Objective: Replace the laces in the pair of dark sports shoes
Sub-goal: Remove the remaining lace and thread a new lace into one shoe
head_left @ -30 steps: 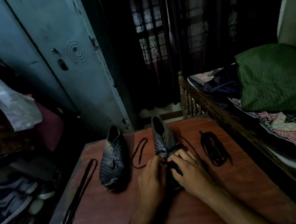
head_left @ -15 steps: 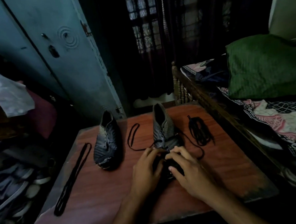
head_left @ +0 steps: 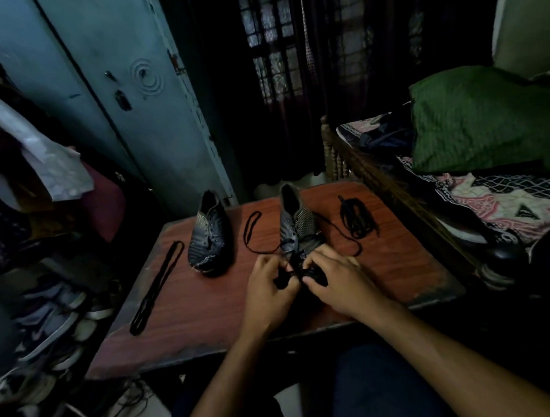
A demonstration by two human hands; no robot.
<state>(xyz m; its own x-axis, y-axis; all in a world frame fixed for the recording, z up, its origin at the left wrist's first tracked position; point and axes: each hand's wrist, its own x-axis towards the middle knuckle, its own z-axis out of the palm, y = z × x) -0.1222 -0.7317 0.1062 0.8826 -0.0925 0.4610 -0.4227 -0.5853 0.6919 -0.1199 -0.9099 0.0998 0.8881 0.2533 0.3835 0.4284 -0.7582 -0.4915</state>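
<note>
At the bottom of the frame I see both forearms reaching up to the reddish counter (head_left: 208,307). At centre frame my left hand (head_left: 267,293) and right hand (head_left: 338,283) meet over the toe of the right-hand shoe (head_left: 295,226); the fingers of both are curled and seem to be pinching the black lace (head_left: 252,228) at the lowest eyelets, though the dim light makes the exact grip hard to read. That lace runs out from the shoe in a loop to the left and another strand to the right. Left of it, apart from the hands, stands the second shoe (head_left: 209,240), toe toward me. A straight doubled lace (head_left: 158,286) lies near the counter's left edge, and a bundled lace (head_left: 357,216) lies right of centre. Beyond, at upper right, a green pillow (head_left: 485,117) rests on the bed; a blue door (head_left: 117,73) fills the upper left.
</note>
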